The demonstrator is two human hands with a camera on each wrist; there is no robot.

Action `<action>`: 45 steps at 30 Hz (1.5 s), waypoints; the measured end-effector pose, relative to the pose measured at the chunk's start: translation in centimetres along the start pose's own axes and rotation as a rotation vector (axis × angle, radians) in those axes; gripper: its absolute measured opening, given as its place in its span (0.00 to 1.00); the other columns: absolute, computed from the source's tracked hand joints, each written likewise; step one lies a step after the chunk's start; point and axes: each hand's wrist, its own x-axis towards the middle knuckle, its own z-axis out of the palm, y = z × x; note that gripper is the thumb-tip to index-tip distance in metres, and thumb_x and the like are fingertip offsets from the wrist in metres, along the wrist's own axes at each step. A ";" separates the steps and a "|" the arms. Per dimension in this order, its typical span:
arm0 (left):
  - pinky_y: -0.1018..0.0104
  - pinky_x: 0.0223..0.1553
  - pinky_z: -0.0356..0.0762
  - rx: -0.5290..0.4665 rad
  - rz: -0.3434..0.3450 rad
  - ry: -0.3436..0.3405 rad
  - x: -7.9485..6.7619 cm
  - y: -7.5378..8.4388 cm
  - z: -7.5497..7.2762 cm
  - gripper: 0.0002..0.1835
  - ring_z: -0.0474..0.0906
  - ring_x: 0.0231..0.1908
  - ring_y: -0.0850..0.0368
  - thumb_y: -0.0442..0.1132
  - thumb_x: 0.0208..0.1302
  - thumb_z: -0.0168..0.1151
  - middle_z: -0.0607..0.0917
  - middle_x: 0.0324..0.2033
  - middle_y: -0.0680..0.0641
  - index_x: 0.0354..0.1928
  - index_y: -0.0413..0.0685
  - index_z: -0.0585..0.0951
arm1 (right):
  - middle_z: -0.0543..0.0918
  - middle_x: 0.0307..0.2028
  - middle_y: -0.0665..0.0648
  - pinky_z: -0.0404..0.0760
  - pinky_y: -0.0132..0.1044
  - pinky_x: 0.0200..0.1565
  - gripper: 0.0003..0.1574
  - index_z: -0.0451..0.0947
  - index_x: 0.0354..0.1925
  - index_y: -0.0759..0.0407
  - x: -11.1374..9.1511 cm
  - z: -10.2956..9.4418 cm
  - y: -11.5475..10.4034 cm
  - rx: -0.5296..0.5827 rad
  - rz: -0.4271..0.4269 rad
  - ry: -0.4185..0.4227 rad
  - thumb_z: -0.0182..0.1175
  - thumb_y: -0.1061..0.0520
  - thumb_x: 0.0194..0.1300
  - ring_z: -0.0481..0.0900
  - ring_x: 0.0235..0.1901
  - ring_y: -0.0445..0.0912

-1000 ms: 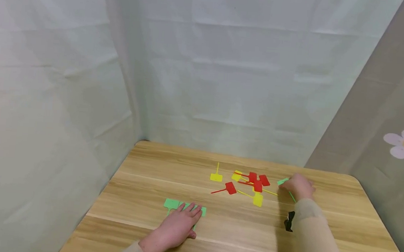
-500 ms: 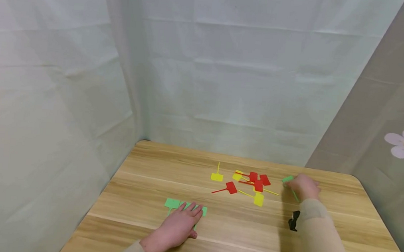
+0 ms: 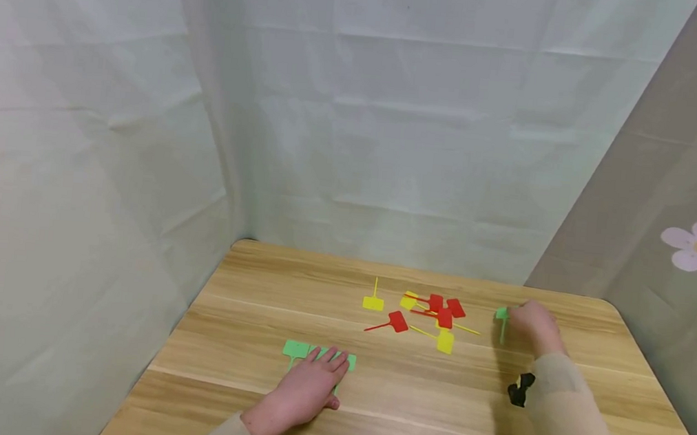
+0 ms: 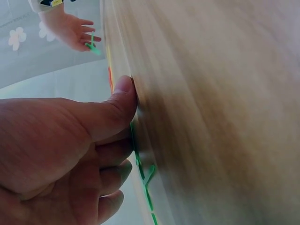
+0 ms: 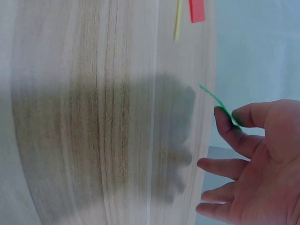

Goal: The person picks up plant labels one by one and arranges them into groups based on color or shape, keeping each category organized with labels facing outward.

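Note:
My left hand (image 3: 305, 388) lies with fingers extended over a row of green plant labels (image 3: 295, 349), flat rectangles with thin stems, set side by side on the wooden table. The hand covers much of the row; in the left wrist view the labels' thin green edges (image 4: 149, 176) show beside the fingers. At the back right, my right hand (image 3: 535, 325) pinches one more green plant label (image 3: 502, 314) between thumb and index finger, its stem pointing down. The right wrist view has this label (image 5: 213, 97) edge-on above the table, the other fingers spread.
Yellow plant labels (image 3: 373, 303) and red plant labels (image 3: 398, 321) lie loose and partly overlapping at the back middle of the wooden table (image 3: 406, 416). Grey-white cloth (image 3: 404, 146) hangs behind and to the left. A dark strap (image 3: 519, 390) hangs by the right sleeve.
My right hand has moved right, carrying the green plant label, whose stem has turned from slanting to nearly straight down. The left hand stays in place on the row.

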 end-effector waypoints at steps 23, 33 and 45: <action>0.46 0.75 0.68 -0.033 -0.008 -0.011 -0.2 0.2 -0.1 0.41 0.71 0.75 0.45 0.55 0.61 0.76 0.77 0.74 0.45 0.73 0.42 0.78 | 0.70 0.74 0.72 0.66 0.71 0.71 0.48 0.77 0.69 0.71 -5.6 3.8 -2.6 0.421 -0.064 0.097 0.66 0.32 0.73 0.64 0.74 0.73; 0.46 0.75 0.68 -0.037 -0.007 -0.024 -0.5 0.0 -0.6 0.41 0.70 0.75 0.45 0.54 0.63 0.75 0.76 0.74 0.45 0.74 0.42 0.78 | 0.74 0.72 0.71 0.66 0.70 0.72 0.43 0.79 0.70 0.65 -7.5 6.2 -4.7 0.551 -0.101 0.027 0.64 0.34 0.76 0.69 0.71 0.71; 0.45 0.75 0.67 -0.064 -0.016 -0.039 -0.8 -0.1 -0.3 0.41 0.69 0.75 0.44 0.54 0.63 0.75 0.75 0.75 0.44 0.74 0.42 0.77 | 0.84 0.63 0.64 0.75 0.56 0.65 0.29 0.87 0.57 0.66 -8.5 10.1 -8.3 0.572 -0.167 0.025 0.67 0.43 0.75 0.76 0.65 0.60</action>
